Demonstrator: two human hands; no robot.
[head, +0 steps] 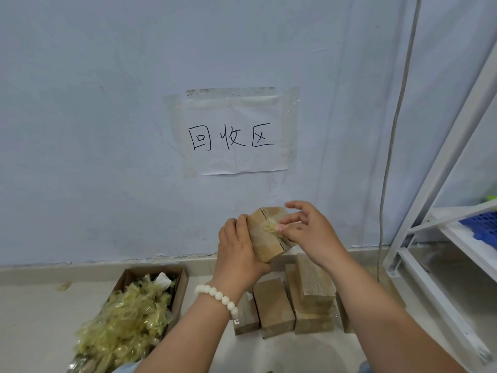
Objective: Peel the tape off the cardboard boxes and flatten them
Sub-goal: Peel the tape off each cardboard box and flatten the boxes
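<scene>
Peeling is under way at frame centre: the left hand (pixel 239 254) grips the box (pixel 269 235) while right fingers (pixel 289 220) pinch a crumpled tape (pixel 270 226) wad. Next, I judge, pull it free, then flatten.

A pale blue-grey painted wall (pixel 107 103) fills most of the view, scuffed near its foot. A white paper sheet with three handwritten black characters (pixel 234 135) is stuck to it with clear adhesive strips (pixel 174 117). A beige skirting strip (pixel 53 273) meets the pale floor (pixel 32 319). At the right stands a white metal shelf rack (pixel 441 168) bearing a blue perforated plastic crate (pixel 481 227), and a grey cable (pixel 398 109) hangs beside it.
</scene>
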